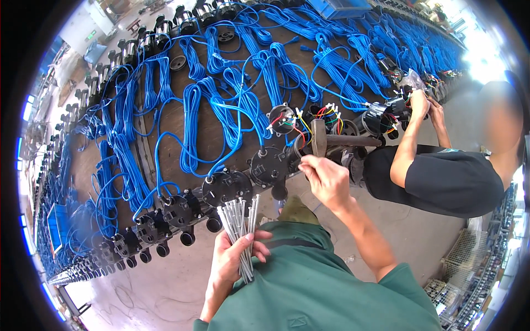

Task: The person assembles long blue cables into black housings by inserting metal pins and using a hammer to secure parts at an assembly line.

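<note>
My left hand (237,251) is closed round a bundle of long silvery screws (236,218), which stand upright in front of my green clothing. My right hand (329,182) reaches forward to the table's near edge, thumb and fingers pinched together; what they hold, if anything, is too small to make out. Just beyond its fingertips lies a hammer (319,139), its handle (353,140) pointing right. Left of that hand sits a round black housing (269,165) with a blue cable, and a second black housing (226,187) is further left.
Coiled blue cables (190,127) cover much of the brown tabletop (165,121). Open housings with coloured wires (331,113) stand beyond the hammer. At right a co-worker in a dark shirt (441,179) has both hands (419,105) on a part. More black housings (149,226) line the near edge.
</note>
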The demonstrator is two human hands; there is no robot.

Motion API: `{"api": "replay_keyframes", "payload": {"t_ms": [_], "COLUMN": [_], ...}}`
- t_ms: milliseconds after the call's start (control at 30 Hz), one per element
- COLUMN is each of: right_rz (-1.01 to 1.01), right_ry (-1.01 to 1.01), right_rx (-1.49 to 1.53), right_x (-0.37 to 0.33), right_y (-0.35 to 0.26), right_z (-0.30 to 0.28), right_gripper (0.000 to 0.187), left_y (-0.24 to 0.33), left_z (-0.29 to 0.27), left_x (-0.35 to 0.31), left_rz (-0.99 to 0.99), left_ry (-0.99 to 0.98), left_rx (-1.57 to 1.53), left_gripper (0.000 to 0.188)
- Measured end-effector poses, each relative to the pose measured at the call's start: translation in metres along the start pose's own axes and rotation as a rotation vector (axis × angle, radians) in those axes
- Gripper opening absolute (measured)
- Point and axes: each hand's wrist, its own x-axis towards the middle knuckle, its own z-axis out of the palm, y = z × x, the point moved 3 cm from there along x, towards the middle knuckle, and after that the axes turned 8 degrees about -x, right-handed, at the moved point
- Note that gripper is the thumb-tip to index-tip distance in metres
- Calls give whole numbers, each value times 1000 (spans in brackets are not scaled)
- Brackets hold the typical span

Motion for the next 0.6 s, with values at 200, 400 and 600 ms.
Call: {"api": "replay_keyframes", "payload": {"t_ms": [200,400,600], "right_rz": [91,22,-240], "right_ry": [147,93,-1], "right_rx": [75,19,-18], "right_x": [6,12,14], "right_y": [-5,-3,-13], "right_z": [-12,-10,-3], "right_gripper": [15,17,27], "left_y": [-3,-3,-3], "left_z": [-2,4,9], "left_x": [-2,-8,-8], "left_rz": [21,29,14], "left_ry": [-10,13,11], "left_rx": [-53,-45,-77], "left_gripper": [32,31,30]}}
